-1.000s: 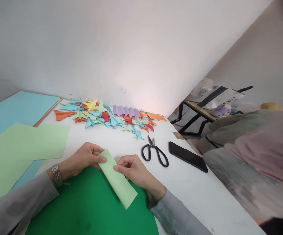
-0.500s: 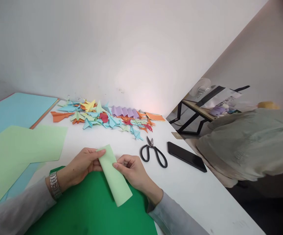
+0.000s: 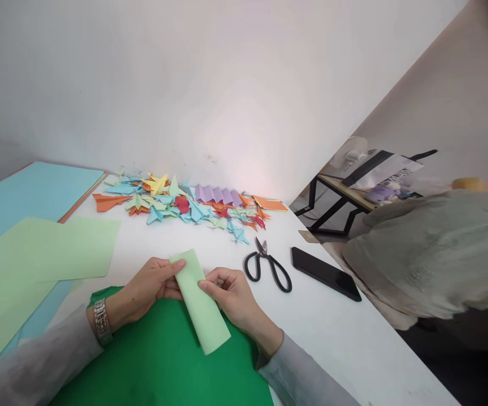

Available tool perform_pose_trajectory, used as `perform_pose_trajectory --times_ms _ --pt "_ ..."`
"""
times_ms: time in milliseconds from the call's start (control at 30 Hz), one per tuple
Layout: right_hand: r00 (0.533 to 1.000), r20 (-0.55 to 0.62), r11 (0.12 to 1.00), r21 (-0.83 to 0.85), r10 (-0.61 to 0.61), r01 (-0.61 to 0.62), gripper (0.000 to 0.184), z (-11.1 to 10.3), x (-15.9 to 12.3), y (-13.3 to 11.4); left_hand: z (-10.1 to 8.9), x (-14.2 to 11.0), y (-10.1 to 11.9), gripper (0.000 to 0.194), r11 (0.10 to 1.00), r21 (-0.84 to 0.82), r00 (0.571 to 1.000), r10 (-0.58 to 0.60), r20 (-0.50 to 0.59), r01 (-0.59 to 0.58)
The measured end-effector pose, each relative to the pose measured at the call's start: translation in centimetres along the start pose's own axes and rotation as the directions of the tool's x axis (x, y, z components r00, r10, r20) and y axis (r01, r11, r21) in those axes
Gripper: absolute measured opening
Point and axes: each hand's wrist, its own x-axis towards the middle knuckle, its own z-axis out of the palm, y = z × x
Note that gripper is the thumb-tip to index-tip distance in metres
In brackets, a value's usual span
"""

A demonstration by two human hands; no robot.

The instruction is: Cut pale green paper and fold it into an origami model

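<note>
A folded strip of light green paper point(image 3: 202, 310) is held slanting above a dark green sheet point(image 3: 159, 361). My left hand point(image 3: 155, 285) pinches its upper left edge, thumb on top and fingers behind. On the strip's right edge, my right hand point(image 3: 229, 293) grips with thumb and curled fingers. The paper hides part of the fingertips. Black-handled scissors point(image 3: 267, 265) lie to the right of my right hand, blades slightly apart and pointing at the wall.
Folded paper pieces point(image 3: 195, 211) in many colours lie along the wall. Light green sheets point(image 3: 87, 242) and a blue sheet stack point(image 3: 41, 192) cover the left side. A black phone-like slab point(image 3: 326, 273) lies near the right table edge. Beyond it is a person in a grey-green shirt point(image 3: 434, 254).
The whole view has shifted slightly, so the table things appear a little further right. Both hands keep their hold on the light green paper, with hardly any movement.
</note>
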Motion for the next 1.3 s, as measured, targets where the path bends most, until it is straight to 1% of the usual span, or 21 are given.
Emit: perform_pose_trajectory --times_ms 100,267,433,533,800,1000,1167,1300 --pt "1.0 0.009 0.999 0.029 0.012 -0.012 0.036 -0.02 0.05 0.01 -0.02 0.01 -0.03 0.037 1.0 0.004 1.0 0.005 -0.007 -0.005" --pt "0.999 0.014 0.996 0.077 0.034 -0.035 0.037 -0.01 0.06 0.22 0.21 -0.1 -0.1 0.036 0.999 0.035 0.999 -0.034 0.023 0.034" --pt "0.999 0.006 0.996 0.085 0.031 -0.032 0.037 0.05 0.08 0.39 0.46 -0.34 -0.09 0.036 0.999 0.023 0.999 -0.046 0.014 0.045" --pt "0.999 0.018 0.994 0.098 0.048 -0.049 0.037 0.1 0.04 0.36 0.6 -0.36 -0.09 0.036 0.998 0.024 0.998 -0.054 0.029 0.053" --pt "0.997 0.014 0.989 0.128 0.078 -0.079 0.039 0.23 0.05 0.26 0.52 -0.13 -0.51 0.04 0.998 0.059 1.0 -0.02 0.012 0.019" --pt "0.992 0.045 0.981 0.144 0.121 -0.126 0.039 0.04 0.15 0.35 0.43 -0.18 -0.56 0.042 0.996 0.095 1.0 -0.001 -0.014 0.002" --pt "0.991 0.08 0.979 0.166 0.105 -0.117 0.037 -0.23 0.09 0.02 0.25 -0.15 -0.49 0.041 0.993 0.112 0.999 0.048 0.01 -0.049" --pt "0.994 0.066 0.986 0.138 0.085 -0.093 0.036 -0.31 0.13 -0.07 0.11 -0.12 -0.42 0.04 0.987 0.136 0.996 0.091 -0.003 -0.089"
